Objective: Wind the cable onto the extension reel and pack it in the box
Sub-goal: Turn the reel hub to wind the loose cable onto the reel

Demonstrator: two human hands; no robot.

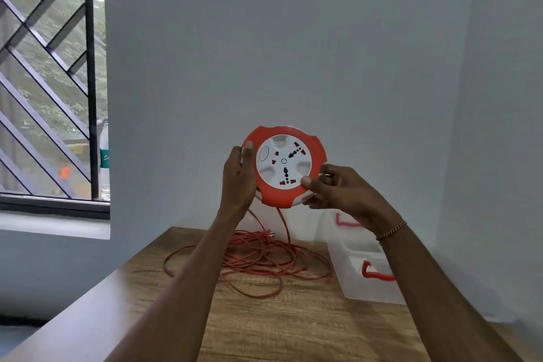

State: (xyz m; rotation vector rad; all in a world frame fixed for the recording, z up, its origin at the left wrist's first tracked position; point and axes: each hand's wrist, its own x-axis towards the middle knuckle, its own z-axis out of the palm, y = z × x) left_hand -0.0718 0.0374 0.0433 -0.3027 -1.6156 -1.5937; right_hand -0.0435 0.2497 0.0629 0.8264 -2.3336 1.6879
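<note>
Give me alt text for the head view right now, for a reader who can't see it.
Two hands, left hand and right hand, hold a round orange-and-white extension reel up before a pale wall. Its orange cable hangs to a loose heap on the wooden table, beside a clear plastic box.

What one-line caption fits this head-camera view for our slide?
Both hands, left hand and right hand, hold the extension reel above its loose orange cable, beside the clear box.

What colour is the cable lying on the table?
Orange-red, the cable matches the reel's rim; seen in the head view.
</note>
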